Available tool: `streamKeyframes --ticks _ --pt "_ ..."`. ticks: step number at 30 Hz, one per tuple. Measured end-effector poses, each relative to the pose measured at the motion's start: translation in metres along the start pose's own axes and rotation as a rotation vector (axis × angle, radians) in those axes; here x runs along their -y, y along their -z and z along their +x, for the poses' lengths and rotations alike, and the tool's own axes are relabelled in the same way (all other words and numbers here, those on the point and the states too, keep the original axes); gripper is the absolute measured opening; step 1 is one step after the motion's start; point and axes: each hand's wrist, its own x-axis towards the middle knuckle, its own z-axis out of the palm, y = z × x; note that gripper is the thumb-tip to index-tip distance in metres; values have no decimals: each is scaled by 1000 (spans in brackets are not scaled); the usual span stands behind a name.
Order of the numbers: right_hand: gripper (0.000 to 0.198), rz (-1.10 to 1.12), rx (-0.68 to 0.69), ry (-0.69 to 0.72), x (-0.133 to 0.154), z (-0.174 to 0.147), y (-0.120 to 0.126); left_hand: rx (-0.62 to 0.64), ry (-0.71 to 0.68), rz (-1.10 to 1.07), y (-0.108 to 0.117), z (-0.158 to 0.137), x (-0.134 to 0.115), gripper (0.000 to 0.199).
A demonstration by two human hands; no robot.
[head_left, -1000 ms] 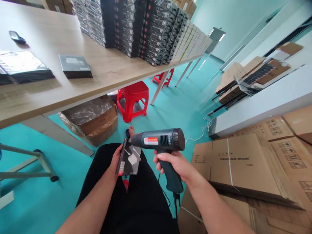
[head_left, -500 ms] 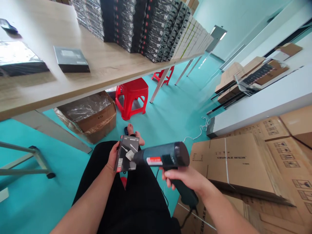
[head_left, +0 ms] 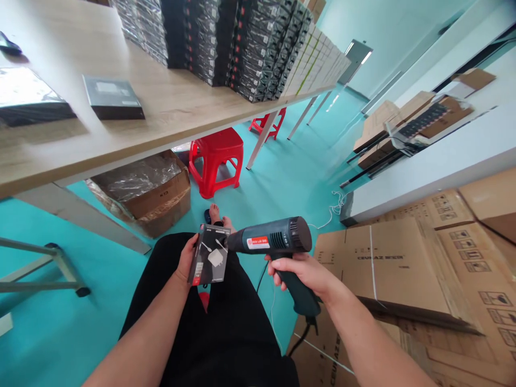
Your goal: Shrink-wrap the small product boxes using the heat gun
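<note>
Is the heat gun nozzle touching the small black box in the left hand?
Cannot tell. In the head view the heat gun nozzle overlaps the box edge; no gap or contact shows plainly.

I can read little here. The carton (head_left: 387,263) at my right carries a printed word that looks like "CEURAZ", too blurred to be sure. The heat gun (head_left: 278,242) has a red label, its lettering unreadable.
</note>
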Motion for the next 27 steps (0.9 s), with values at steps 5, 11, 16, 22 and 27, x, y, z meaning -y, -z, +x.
streamKeyframes --ticks 5,11,16,22,27 --pt "22 -131 184 -124 -7 -14 -18 93 45 -36 -2 -2 -1 54" --pt "29 89 132 -11 -18 -24 -32 34 -108 -65 -3 4 2 45" --pt "31 132 -188 -5 -32 -26 -18 0 -60 -55 1 8 2 54" --pt "29 187 65 100 -45 -29 -45 -12 -93 -45 7 17 6 50" --pt "29 160 -150 77 -52 -22 -39 12 -57 -55 6 9 2 57"
